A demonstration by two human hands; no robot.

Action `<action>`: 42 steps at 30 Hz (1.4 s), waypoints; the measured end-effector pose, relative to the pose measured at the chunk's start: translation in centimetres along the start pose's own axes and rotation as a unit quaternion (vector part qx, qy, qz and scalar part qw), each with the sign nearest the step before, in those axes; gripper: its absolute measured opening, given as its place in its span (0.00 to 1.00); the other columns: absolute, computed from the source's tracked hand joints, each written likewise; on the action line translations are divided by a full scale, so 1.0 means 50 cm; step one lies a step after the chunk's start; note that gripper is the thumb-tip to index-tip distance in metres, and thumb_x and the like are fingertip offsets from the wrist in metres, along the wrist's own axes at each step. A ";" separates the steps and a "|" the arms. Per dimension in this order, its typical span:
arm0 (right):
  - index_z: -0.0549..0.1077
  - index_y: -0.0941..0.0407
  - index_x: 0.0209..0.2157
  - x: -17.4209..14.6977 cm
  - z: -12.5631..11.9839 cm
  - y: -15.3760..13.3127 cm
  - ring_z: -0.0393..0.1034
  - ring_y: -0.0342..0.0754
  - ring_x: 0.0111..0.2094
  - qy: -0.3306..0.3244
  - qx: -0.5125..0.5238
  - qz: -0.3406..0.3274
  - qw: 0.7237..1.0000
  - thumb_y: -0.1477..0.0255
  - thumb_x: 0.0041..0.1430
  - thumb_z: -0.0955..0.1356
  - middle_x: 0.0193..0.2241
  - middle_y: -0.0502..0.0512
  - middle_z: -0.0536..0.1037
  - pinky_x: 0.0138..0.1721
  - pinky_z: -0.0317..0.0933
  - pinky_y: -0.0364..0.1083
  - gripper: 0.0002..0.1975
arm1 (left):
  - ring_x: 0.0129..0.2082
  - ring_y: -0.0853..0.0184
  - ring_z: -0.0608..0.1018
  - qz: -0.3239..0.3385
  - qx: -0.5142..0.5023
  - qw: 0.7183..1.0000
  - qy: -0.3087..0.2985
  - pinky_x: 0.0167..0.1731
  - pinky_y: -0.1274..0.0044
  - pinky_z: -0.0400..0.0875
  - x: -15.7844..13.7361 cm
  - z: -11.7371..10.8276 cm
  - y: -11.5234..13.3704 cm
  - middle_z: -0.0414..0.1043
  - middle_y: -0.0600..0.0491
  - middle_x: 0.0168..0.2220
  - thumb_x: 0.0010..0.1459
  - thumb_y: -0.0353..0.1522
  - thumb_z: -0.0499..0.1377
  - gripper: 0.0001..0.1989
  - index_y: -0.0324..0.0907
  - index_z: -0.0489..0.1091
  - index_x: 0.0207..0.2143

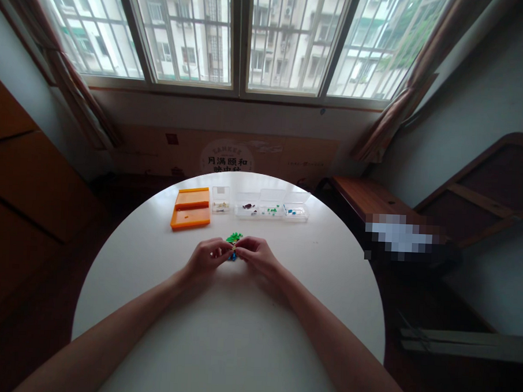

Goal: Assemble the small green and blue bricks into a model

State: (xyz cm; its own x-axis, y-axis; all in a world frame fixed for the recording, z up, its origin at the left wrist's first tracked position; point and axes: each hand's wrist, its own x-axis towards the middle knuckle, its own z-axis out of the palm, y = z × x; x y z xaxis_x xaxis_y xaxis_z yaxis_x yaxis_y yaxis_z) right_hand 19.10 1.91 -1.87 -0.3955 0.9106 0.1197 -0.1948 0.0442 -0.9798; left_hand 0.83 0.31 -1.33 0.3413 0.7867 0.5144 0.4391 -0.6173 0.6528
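Clock directions are taken from the model, twelve pointing to the window.

Item 1: small block model [234,238], over the table's far half, between both hands; green above, blue below, yellowish bits at the middle. Small, knobbly and hard-looking, probably plastic; too small here to make out joints.

Item 2: left hand [207,254], nine o'clock; thumb and forefinger closed on the model's side, seemingly to steady it.

Item 3: right hand [258,253], three o'clock; thumb and forefinger pinched together at the model's middle, a grip suited to fine pieces. Whether a loose piece lies between the tips cannot be told.

Item 4: orange tray [193,221], ten o'clock; opaque, rectangular, ridged across, one tiny piece inside.

Item 5: small clear box [220,197], eleven o'clock; pale pieces inside.

Item 6: row of clear boxes [244,214], one o'clock; transparent, thin-walled, dark, green and blue pieces grouped by colour, presumably for easy picking.

Item 7: round table [233,333]; white, smooth, faintly glossy.
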 end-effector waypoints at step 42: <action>0.73 0.61 0.28 -0.001 0.005 -0.010 0.65 0.40 0.19 -0.001 -0.013 0.010 1.000 0.66 0.42 0.73 0.19 0.49 0.73 0.21 0.59 0.41 0.13 | 0.19 0.76 0.67 0.012 0.028 0.999 -0.008 0.20 0.84 0.62 -0.003 -0.001 0.000 0.69 0.54 0.24 0.57 0.35 0.58 0.09 0.39 0.74 0.31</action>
State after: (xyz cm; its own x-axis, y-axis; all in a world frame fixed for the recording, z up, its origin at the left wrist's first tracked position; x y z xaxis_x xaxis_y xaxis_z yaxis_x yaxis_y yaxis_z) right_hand 19.00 1.74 -1.37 -0.4016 0.9104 0.0998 -0.1634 0.0359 -0.9859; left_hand 0.76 0.16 -1.38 0.3663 0.7716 0.5200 0.4768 -0.6355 0.6072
